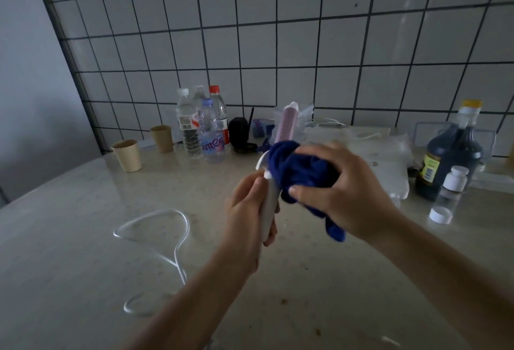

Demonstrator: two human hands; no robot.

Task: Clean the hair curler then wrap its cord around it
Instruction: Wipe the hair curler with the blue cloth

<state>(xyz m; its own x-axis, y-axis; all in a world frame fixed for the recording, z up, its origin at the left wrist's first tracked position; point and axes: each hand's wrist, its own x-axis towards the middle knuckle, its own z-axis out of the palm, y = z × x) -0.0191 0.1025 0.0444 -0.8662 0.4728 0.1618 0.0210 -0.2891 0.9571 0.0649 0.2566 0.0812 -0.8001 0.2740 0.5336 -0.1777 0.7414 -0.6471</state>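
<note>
left hand (247, 210) grips hair curler (288, 124), right hand (342, 191) grips blue cloth (300, 166), jug (453, 155) seemingly dark-filled

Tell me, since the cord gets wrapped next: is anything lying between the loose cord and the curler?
Nothing rests on the white cord, looped loose on the countertop. On the hair curler, though, the blue cloth gripped by the right hand covers the lower barrel, and the left hand grips the handle.

Head view, forward-down, close over countertop (83, 238)
</note>
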